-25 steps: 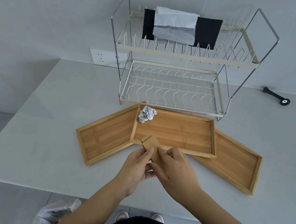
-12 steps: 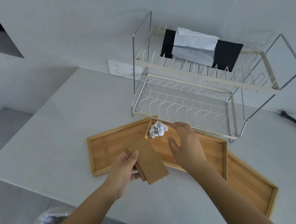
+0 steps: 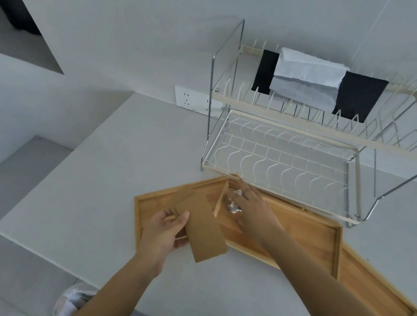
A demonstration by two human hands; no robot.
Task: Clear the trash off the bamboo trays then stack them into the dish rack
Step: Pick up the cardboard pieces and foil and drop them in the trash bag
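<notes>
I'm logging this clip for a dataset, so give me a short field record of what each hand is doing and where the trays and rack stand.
left hand: holds brown cardboard
right hand: over crumpled foil, grasp unclear
foil location: middle tray, far left corner
trays: three on the counter, overlapping, none racked
dish rack: behind trays, lower tier bare
upper tier: black and white cloths

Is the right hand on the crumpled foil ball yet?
Touching. The head view shows the right hand laid over the crumpled foil ball, fingers covering its top with no gap visible.
</notes>
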